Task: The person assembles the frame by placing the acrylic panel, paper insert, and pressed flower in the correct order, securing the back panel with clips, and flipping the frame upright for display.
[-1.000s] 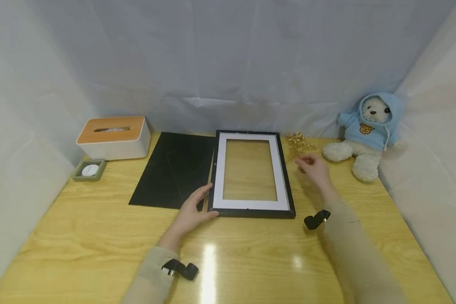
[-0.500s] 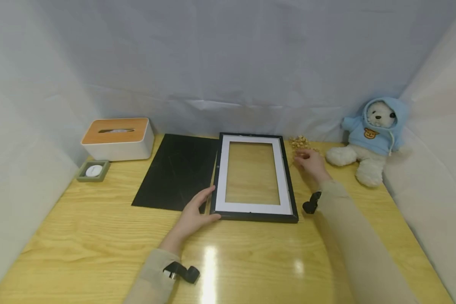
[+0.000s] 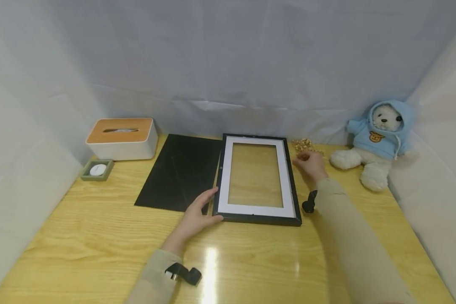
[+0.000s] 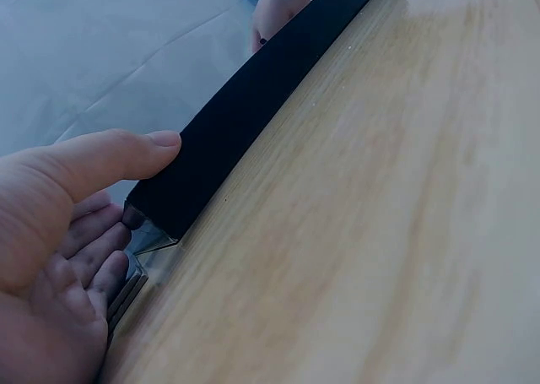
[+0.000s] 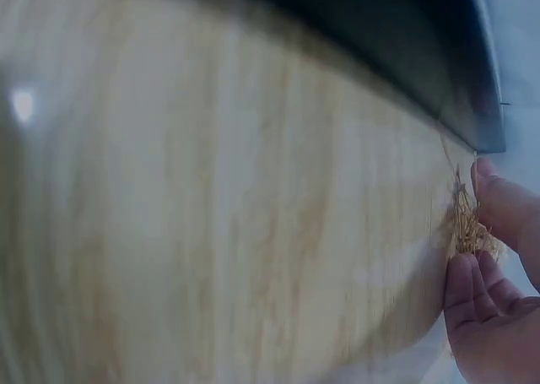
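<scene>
A black picture frame (image 3: 258,220) with a white mat (image 3: 226,181) lies flat in the middle of the table. My left hand (image 3: 194,217) is at its near left corner, thumb along the bottom edge and fingertips at the left side. In the left wrist view the thumb presses the black edge (image 4: 232,118), the other fingers loosely bent beside the corner. Just right of the frame's far corner is a small bunch of dried flowers (image 3: 302,145). My right hand (image 3: 312,164) pinches its thin stems (image 5: 467,224) between thumb and fingers, close over the table.
A black backing board (image 3: 178,173) lies against the frame's left side. Behind it at the left stand a white tissue box (image 3: 123,151) with a wooden lid and a green square dish (image 3: 85,174) holding a white disc. A plush toy (image 3: 380,141) in a blue hoodie sits at the right.
My right hand has moved back and slightly left, in closer to the dried flowers and their stems. The left hand stays at the frame's corner. The whole head view has shifted slightly.
</scene>
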`<state>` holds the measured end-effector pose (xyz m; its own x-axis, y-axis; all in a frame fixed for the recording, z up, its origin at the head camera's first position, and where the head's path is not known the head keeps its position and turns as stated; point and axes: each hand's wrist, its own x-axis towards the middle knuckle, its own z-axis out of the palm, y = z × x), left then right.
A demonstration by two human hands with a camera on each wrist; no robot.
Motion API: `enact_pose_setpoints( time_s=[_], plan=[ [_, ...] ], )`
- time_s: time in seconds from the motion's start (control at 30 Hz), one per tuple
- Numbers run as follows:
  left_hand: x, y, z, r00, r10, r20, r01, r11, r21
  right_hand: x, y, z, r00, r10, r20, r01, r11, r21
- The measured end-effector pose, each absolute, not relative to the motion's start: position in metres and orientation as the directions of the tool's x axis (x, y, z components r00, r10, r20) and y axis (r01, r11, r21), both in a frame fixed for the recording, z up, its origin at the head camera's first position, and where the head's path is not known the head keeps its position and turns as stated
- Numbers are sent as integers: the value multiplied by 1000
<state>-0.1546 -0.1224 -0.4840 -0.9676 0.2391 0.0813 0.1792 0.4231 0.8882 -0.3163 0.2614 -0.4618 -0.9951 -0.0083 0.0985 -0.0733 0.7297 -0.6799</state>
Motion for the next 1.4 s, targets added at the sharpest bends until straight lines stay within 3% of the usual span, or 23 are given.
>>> enact_pose_setpoints(
  time_s=[0.43, 1.4],
  plan=[
    [-154, -123, -485, -969, 233, 84, 181, 431, 884, -314, 257, -463, -990, 76, 122, -27, 732, -681],
    [-155, -122, -485, -968, 233, 95, 192, 440, 877, -305, 271, -456, -987, 78, 140, -23, 798, -603]
  ],
)
